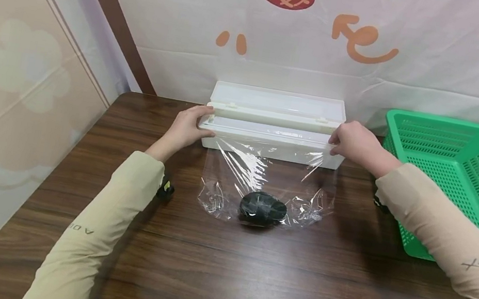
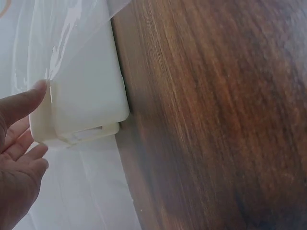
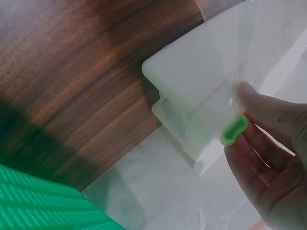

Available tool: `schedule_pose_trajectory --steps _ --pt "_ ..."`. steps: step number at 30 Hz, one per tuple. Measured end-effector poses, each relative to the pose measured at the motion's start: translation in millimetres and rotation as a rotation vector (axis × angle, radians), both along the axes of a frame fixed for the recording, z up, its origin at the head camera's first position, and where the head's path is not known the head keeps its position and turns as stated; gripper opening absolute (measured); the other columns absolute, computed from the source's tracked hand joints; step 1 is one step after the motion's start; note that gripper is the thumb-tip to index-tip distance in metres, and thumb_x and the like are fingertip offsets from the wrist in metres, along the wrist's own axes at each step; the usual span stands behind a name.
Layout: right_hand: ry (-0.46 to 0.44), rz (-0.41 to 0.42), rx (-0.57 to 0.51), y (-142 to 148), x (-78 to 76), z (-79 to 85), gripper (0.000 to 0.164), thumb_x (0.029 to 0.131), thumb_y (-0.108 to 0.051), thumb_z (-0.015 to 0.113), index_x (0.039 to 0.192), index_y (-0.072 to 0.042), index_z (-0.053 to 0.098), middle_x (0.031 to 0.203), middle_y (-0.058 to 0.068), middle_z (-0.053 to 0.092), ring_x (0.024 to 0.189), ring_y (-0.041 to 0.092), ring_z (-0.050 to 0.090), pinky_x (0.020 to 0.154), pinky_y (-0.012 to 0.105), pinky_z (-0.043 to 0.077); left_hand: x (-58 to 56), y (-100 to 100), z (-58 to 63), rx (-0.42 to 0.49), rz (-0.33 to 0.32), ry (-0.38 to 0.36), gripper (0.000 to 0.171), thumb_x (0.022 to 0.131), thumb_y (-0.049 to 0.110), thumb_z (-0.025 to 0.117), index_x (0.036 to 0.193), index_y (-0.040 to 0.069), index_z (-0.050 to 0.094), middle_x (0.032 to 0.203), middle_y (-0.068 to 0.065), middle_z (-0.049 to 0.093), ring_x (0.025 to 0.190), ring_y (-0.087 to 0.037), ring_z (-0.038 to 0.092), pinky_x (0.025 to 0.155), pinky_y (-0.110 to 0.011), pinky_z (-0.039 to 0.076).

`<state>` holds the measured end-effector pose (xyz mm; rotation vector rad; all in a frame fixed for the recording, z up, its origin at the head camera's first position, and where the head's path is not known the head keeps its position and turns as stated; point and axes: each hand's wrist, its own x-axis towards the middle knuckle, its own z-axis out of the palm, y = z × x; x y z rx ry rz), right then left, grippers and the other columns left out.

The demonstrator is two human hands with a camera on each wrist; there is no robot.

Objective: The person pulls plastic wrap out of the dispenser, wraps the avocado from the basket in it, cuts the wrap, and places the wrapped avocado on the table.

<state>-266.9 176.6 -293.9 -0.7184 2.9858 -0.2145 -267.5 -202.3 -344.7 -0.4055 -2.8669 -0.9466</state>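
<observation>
A white cling film dispenser box (image 1: 272,149) stands at the table's far edge with its lid (image 1: 277,101) raised. From it a sheet of clear cling film (image 1: 236,167) hangs forward over a dark green avocado (image 1: 260,209) on the table. My left hand (image 1: 187,123) grips the box's left end, thumb at the front rim and fingers behind. At the right end, my right hand (image 1: 358,143) pinches a small green slide cutter (image 3: 234,130), with the thumb on the film at the box's rim. The film's front corners are crumpled.
A green plastic basket (image 1: 448,122) stands on the right of the table, close to my right forearm. Behind the box hangs a white printed cloth (image 1: 184,25). The dark wooden table (image 1: 220,272) extends towards me.
</observation>
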Motion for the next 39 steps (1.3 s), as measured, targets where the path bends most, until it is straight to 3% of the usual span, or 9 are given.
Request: schedule_pose_trajectory --steps 7,24,31,39 --pt "0.023 -0.007 -0.021 0 3.9 -2.9 0.019 0.073 -0.006 0.072 0.09 0.002 0.071 0.092 0.018 0.068 0.085 0.032 0.063 0.076 0.045 0.05 3.4 1 1.5 0.021 -0.015 0.053 0.053 0.075 0.012 0.075 0.123 0.003 0.056 0.133 -0.01 0.049 0.126 -0.027 0.04 0.105 -0.038 0.032" --pt "0.118 -0.002 -0.051 2 10.4 -5.5 0.007 0.077 -0.007 0.068 0.079 -0.003 0.072 0.081 0.013 0.069 0.071 0.026 0.063 0.065 0.044 0.051 10.8 6 5.6 0.052 -0.073 0.073 0.047 0.075 0.013 0.075 0.118 0.002 0.059 0.13 -0.01 0.052 0.124 -0.026 0.042 0.105 -0.038 0.032" --pt "0.185 0.023 -0.039 1 10.4 -10.4 0.02 0.07 0.002 0.054 0.054 -0.009 0.055 0.057 0.002 0.049 0.059 0.02 0.041 0.051 0.034 0.037 12.9 5 6.4 0.055 -0.074 0.071 0.046 0.076 0.012 0.074 0.118 0.002 0.059 0.13 -0.009 0.052 0.125 -0.024 0.042 0.105 -0.037 0.032" --pt "0.227 0.057 -0.03 1 12.5 -13.6 0.018 0.071 0.001 0.055 0.055 -0.008 0.057 0.062 0.005 0.051 0.065 0.023 0.045 0.053 0.037 0.042 14.0 5 7.1 0.052 -0.077 0.07 0.046 0.076 0.012 0.074 0.119 0.002 0.059 0.13 -0.009 0.052 0.126 -0.025 0.04 0.105 -0.038 0.032"
